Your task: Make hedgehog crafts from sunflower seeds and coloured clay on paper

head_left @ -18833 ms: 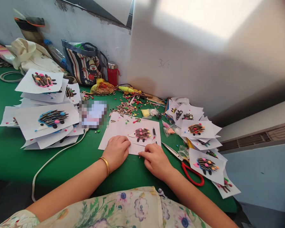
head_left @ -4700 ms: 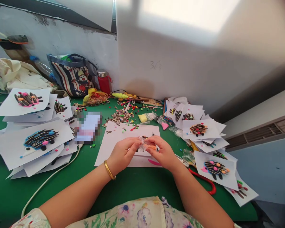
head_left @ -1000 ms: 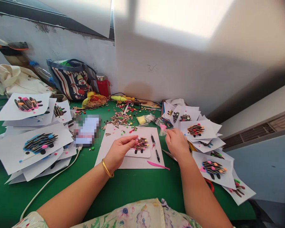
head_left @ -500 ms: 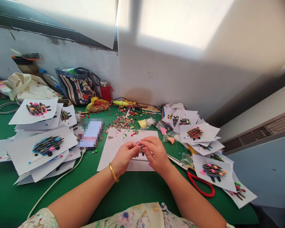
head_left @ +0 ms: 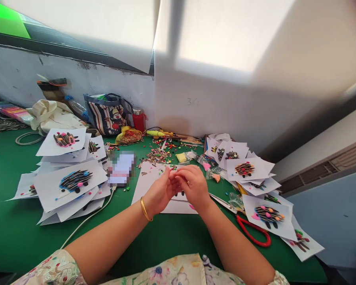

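Observation:
My left hand (head_left: pixel 163 190) is turned palm inward with its fingers stretched out over the white paper (head_left: pixel 142 190). Against that palm, the bent fingers of my right hand (head_left: pixel 195 185) are drawn together. A tiny pale speck shows at the right fingers, too small to name; anything between the hands is hidden. Beneath them lies a picture card (head_left: pixel 185 196), mostly covered, with black seed-like feet showing. A bit of pink (head_left: pixel 192 206) sits at the right wrist. Loose sunflower seeds (head_left: pixel 156 156) and small coloured clay balls are scattered just beyond the paper.
Stacks of hedgehog seed pictures stand left (head_left: pixel 69 194) and right (head_left: pixel 252 170). Red-handled scissors (head_left: pixel 253 231) lie right of my hand. A phone (head_left: pixel 123 170) with a white cable is at left. Behind are yellow clay (head_left: pixel 180 158), a striped bag (head_left: pixel 108 114) and a red bottle (head_left: pixel 139 122).
My fingertips were pinched together over the picture card; now my left hand has opened flat and my right fingers rest against its palm. The view has turned slightly left.

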A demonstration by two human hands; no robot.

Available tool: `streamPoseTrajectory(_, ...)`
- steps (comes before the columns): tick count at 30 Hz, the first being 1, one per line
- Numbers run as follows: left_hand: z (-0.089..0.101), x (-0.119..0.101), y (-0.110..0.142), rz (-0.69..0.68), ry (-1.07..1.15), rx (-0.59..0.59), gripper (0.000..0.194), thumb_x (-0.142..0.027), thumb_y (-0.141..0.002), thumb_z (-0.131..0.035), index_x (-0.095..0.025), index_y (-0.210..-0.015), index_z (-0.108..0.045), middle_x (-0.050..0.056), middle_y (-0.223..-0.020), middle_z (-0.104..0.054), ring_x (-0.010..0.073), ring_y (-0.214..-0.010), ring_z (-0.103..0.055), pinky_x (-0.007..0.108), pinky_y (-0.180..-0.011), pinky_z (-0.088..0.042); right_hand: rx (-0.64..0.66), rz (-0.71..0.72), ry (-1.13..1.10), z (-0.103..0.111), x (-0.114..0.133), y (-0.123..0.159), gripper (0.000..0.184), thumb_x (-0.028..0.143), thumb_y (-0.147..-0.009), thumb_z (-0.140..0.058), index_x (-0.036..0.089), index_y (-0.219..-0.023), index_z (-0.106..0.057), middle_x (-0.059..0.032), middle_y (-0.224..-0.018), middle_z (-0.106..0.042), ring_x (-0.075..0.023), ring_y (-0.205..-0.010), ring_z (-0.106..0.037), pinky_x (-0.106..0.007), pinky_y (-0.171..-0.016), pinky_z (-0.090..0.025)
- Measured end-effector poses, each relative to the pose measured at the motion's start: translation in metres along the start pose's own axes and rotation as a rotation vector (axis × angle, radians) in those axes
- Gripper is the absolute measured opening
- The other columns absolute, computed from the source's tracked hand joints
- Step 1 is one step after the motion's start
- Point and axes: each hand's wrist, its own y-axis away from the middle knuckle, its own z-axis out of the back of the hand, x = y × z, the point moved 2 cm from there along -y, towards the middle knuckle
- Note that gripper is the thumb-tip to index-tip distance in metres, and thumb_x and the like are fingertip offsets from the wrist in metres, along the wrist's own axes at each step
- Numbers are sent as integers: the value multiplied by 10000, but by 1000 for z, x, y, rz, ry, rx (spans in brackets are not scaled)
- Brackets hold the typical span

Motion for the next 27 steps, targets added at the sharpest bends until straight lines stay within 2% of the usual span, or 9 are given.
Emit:
streamPoseTrajectory(3,6,-12,0,24,125,27,655,-707,-908,-315,-174,-1021,-678,136,-1031,-694,223,-992,-654,355,-871,-531,36,126,139,-10,7,4,254,212,-954,-511,247,-1134,-687,-64,-1201,-699,-239,-1182,-580,-464,-1027,-442)
streamPoseTrajectory(6,16,-22,-2,9,195,39,731,-749,-885,-261,-179,-1131,-646,157,-1245,-645,252,-1198,-591,404,-998,-491,111,226,174,-22,16,17,375,241,-969,-461,215,-1326,-571,-82,-1359,-611,-247,-1341,-479,-510,-1132,-349)
streamPoseTrajectory(11,27,-13,-2,3,286,42,734,-757,-859,-311,-189,-1222,-602,137,-1435,-529,254,-1378,-447,426,-1115,-397,326,392,167,-39,28,35,688,571,-966,-376,118,-1482,-369,-130,-1538,-394,-268,-1462,-301,-500,-1218,-211)
streamPoseTrajectory(13,26,-6,2,43,299,80,803,-796,-839,-275,-174,-1229,-600,144,-1441,-521,272,-1381,-440,440,-1120,-387,344,388,203,-39,24,35,812,673,-935,-336,105,-1513,-302,-150,-1556,-354,-287,-1476,-262,-513,-1227,-171)
streamPoseTrajectory(15,23,-4,6,65,278,159,856,-833,-815,-235,-180,-1233,-599,148,-1415,-542,298,-1373,-446,481,-1112,-385,305,331,260,-35,15,33,885,720,-912,-317,95,-1534,-239,-176,-1560,-332,-313,-1480,-243,-558,-1220,-131)
streamPoseTrajectory(18,24,-10,9,0,209,177,825,-815,-829,-246,-187,-1222,-609,152,-1368,-578,295,-1366,-449,483,-1115,-377,291,298,298,-27,9,30,894,730,-909,-296,111,-1547,-196,-176,-1560,-331,-334,-1478,-240,-617,-1204,-59)
streamPoseTrajectory(21,28,-15,9,-63,265,104,748,-763,-861,-294,-199,-1243,-603,122,-1415,-551,258,-1397,-415,439,-1156,-334,346,348,259,-25,18,34,893,741,-909,-251,119,-1548,-204,-158,-1557,-345,-311,-1477,-252,-578,-1219,-47)
streamPoseTrajectory(24,27,-7,8,24,398,87,780,-760,-863,-303,-164,-1279,-585,125,-1472,-499,253,-1424,-377,410,-1180,-297,410,437,246,-29,28,40,912,758,-896,-254,116,-1542,-231,-149,-1545,-371,-293,-1475,-262,-534,-1232,-72)
streamPoseTrajectory(27,24,0,10,115,510,147,846,-749,-875,-311,-95,-1378,-497,169,-1489,-469,281,-1426,-371,428,-1186,-276,393,444,324,-29,24,40,932,762,-883,-302,103,-1538,-236,-156,-1539,-381,-305,-1473,-261,-557,-1227,-64)
